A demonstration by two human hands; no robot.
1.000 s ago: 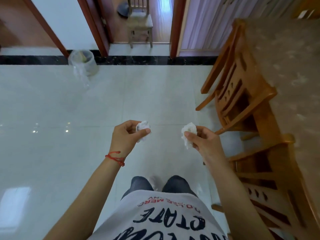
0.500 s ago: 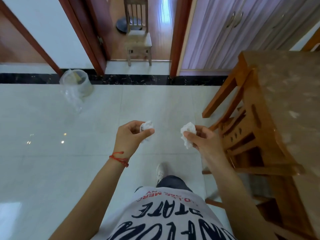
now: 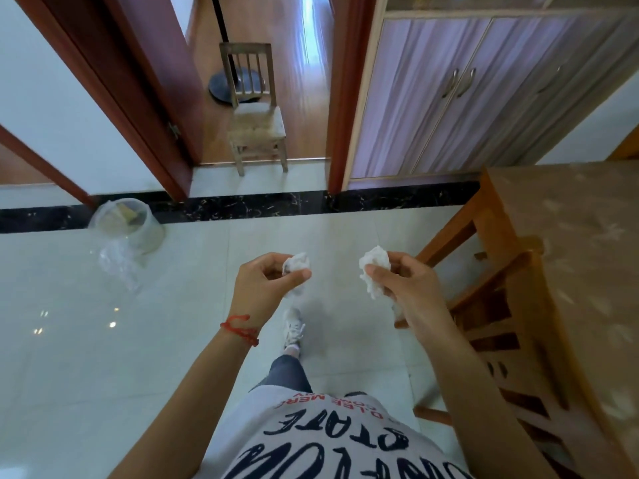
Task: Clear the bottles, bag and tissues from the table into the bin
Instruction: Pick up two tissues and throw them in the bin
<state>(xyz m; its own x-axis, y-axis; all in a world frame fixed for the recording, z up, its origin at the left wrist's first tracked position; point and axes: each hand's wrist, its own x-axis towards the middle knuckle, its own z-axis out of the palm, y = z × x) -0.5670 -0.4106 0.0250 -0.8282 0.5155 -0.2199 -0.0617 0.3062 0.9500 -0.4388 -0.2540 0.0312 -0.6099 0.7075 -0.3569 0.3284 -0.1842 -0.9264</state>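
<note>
My left hand (image 3: 264, 288) pinches a crumpled white tissue (image 3: 296, 263) over the tiled floor. A second crumpled tissue (image 3: 373, 269) is held in my right hand (image 3: 403, 288), level with the left one. The bin (image 3: 129, 224), lined with a clear plastic bag, stands on the floor far ahead to the left, by the dark floor strip. Something tan lies inside it. The wooden table (image 3: 581, 257) is at my right, its visible top bare.
Wooden chairs (image 3: 498, 305) are tucked against the table on my right. A small wooden chair (image 3: 256, 129) stands in the doorway ahead. A purple cabinet (image 3: 466, 91) fills the far right wall. My foot (image 3: 293, 328) is stepping forward on the glossy tiles.
I have walked forward: the bin, doorway and cabinet are closer and lower in view. Both hands keep their tissues and have barely shifted. One foot has come forward.
</note>
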